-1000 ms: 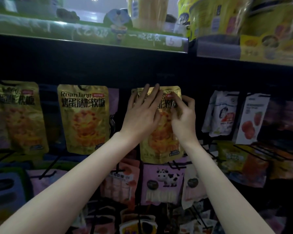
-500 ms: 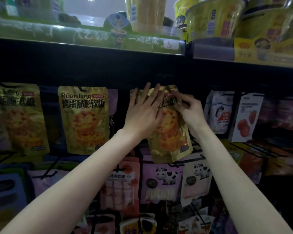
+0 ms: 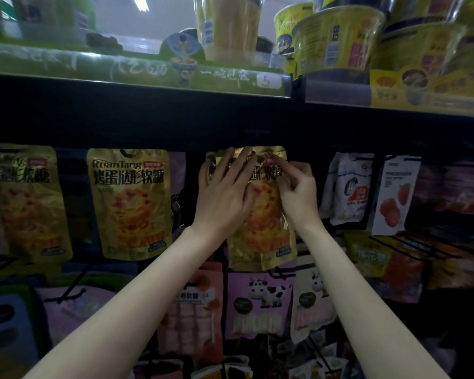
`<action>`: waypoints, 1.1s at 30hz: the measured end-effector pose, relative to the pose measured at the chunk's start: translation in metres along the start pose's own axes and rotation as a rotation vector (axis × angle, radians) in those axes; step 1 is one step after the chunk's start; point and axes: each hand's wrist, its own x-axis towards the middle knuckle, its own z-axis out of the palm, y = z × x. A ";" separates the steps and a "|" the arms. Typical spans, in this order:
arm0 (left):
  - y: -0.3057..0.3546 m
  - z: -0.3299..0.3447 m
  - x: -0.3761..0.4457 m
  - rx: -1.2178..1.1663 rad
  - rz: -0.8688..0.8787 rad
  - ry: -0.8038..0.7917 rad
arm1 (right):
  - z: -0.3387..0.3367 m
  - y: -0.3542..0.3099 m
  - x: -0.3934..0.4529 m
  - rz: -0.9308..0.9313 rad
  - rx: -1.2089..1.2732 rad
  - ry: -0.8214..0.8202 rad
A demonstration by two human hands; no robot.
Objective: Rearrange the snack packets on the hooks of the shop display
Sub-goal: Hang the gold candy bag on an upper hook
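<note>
A gold snack packet (image 3: 266,236) with an egg-tart picture hangs in the middle of the dark hook display, slightly tilted. My left hand (image 3: 225,198) lies flat on its upper left part with fingers spread and straight. My right hand (image 3: 298,192) pinches the packet's top right edge near its red label. The hook behind the packet is hidden by my hands. Two matching gold packets hang to the left, one in the middle-left (image 3: 130,203) and one at the far left (image 3: 25,203).
White packets (image 3: 348,187) and a strawberry packet (image 3: 394,195) hang to the right. Pink cow-print packets (image 3: 257,302) hang on the row below, with bare black hooks (image 3: 411,244) jutting out at lower right. A shelf (image 3: 148,75) of noodle cups sits overhead.
The gold packet has swung back from a rightward tilt to nearly upright. My right hand shifted slightly toward its top edge; my left hand stays flat on it.
</note>
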 end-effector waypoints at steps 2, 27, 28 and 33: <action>0.001 0.000 0.000 0.017 -0.008 0.017 | -0.003 0.000 0.001 0.024 -0.003 -0.040; -0.008 0.003 0.008 0.027 0.045 0.045 | 0.007 -0.007 0.002 -0.017 -0.070 0.035; -0.009 0.003 0.008 0.041 0.046 0.057 | 0.007 -0.005 0.002 0.006 -0.074 0.014; -0.015 0.013 0.002 0.148 0.060 -0.066 | 0.010 -0.004 -0.001 -0.030 -0.129 0.031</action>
